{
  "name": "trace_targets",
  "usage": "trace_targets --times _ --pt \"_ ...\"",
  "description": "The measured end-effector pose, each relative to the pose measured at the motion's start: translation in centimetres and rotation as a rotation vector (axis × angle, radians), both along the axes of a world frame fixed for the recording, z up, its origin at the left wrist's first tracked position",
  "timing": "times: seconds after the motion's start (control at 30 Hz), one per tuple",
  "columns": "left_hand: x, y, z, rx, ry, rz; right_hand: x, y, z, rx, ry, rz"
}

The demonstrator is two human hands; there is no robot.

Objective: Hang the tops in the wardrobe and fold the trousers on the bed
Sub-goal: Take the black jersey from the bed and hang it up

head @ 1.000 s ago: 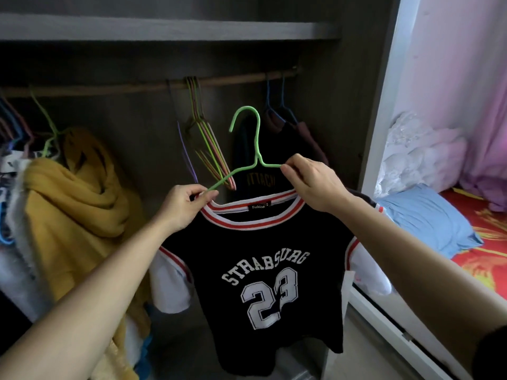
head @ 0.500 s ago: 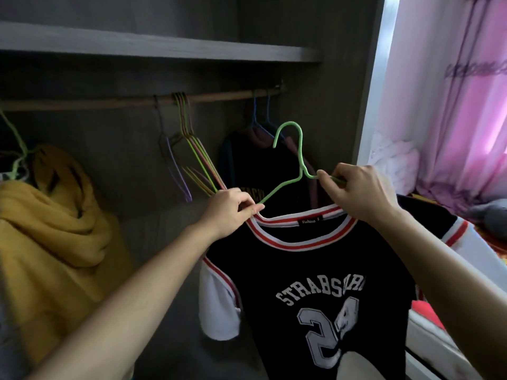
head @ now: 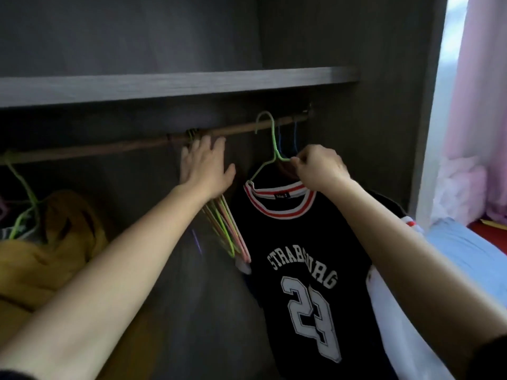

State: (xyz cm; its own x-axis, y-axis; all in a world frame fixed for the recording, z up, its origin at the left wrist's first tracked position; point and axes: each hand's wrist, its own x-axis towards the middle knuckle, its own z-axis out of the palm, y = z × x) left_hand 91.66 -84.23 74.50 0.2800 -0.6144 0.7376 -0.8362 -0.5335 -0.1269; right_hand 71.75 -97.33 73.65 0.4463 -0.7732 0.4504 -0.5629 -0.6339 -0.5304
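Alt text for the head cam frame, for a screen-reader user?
The right hand pinches a green hanger carrying a black number 23 jersey, its hook at the wooden wardrobe rail. The open left hand lies against a bunch of empty hangers on that rail.

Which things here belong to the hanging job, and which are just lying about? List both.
Job: black jersey, green hanger, wardrobe rail, right hand pinching the hanger, left hand by the spare hangers.
Lying about: yellow garment, blue pillow, pink curtain.

Black 23 jersey (head: pixel 299 242) on green hanger (head: pixel 271 145) in right hand (head: pixel 319 168), left hand (head: pixel 205 167) at spare hangers (head: pixel 229 231)
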Motion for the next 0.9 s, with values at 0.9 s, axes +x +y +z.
trace_targets --times 0.9 --pt "1.3 1.5 -0.1 -0.115 0.196 0.07 2.4 0.4 -3.5 -0.248 -0.059 0.078"
